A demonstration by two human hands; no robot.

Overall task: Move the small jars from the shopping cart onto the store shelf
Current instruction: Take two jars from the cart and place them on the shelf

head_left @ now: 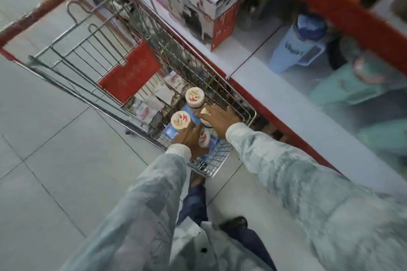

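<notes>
- Beside the store shelf (pixel 275 99), shopping cart (pixel 123 55) stood on floor.
- Right hand (pixel 220 120) lay over a jar (pixel 206 114) at cart's near end, grip unclear.
- Left hand (pixel 190 141) touched jar (pixel 181 120); grasp unclear.
- Third jar (pixel 195 95) stood free, just beyond.

Cart (pixel 154 35) is silver wire with a red handle (pixel 55 0) and a red flap (pixel 130 71). Jars (pixel 181 120) have cream lids with red and tan print. Sleeves (pixel 308 174) are pale grey-blue, kinda marbled. Shelf (pixel 286 103) is white with red edging, tumbler (pixel 297 44) on it light blue with a darker blue lid. Floor (pixel 55 160) is light grey tile.
</notes>
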